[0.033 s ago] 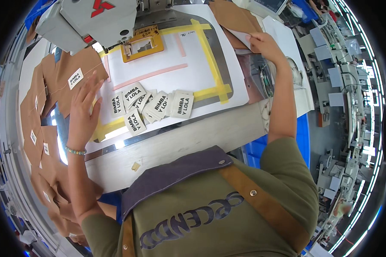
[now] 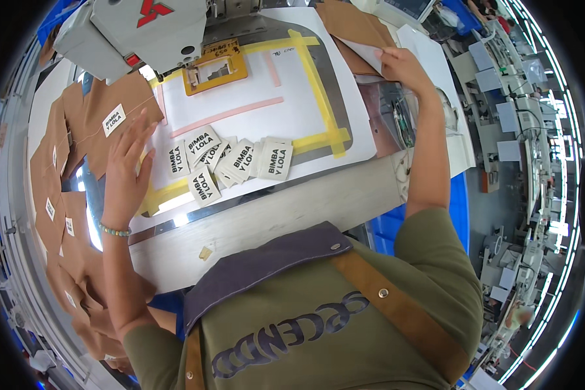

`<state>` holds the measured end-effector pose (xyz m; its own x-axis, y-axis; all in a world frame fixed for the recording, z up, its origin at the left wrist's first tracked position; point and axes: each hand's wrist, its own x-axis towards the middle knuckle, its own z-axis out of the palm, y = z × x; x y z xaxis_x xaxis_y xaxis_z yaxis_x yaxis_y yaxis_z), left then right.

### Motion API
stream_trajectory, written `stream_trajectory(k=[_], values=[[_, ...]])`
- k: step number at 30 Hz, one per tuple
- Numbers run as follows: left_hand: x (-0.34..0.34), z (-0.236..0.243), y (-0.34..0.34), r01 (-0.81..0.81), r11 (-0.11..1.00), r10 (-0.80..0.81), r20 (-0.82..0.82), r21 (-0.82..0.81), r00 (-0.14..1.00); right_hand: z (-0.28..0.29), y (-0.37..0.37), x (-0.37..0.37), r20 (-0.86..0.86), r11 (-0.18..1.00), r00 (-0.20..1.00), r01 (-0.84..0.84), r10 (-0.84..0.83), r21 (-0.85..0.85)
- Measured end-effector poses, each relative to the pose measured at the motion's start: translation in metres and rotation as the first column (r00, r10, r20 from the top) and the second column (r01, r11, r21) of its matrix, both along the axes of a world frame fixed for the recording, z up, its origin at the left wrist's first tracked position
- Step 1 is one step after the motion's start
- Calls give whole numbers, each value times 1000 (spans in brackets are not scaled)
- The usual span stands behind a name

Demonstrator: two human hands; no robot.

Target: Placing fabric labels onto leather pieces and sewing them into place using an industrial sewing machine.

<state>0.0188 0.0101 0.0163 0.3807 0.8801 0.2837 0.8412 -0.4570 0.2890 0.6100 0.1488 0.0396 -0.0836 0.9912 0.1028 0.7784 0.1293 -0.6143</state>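
Brown panels [image 2: 354, 25] are stacked at the upper right, with others spread along the left. A white machine head [image 2: 133, 39] is mounted at the upper left. A lifted panel [image 2: 365, 53], pale underneath, is pinched by the right hand [image 2: 406, 69]; the left hand [image 2: 125, 172] is spread, nothing grasped, its fingertips over a labelled panel [image 2: 129, 94]. Small white labels [image 2: 240, 159] are heaped mid-table.

Wide head view — downward, near
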Motion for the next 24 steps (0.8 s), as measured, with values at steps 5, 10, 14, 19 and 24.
stream_trajectory(k=[5,10,14,19,24], values=[[6,5,-2,24,999,-24,24,30,999,3,20,7,-567,930,815,291,-118,224],[28,16,4,104,993,-111,130,59,985,12,22,-56,26,854,978,169,-209,492],[73,17,16,213,974,-223,182,73,958,-14,-4,-136,582,869,803,-375,130,323],[129,3,39,268,949,-288,112,164,951,-42,-38,-203,543,636,762,-622,354,458],[147,-15,60,241,967,-247,67,87,967,-30,-68,-220,445,632,770,-633,457,447]])
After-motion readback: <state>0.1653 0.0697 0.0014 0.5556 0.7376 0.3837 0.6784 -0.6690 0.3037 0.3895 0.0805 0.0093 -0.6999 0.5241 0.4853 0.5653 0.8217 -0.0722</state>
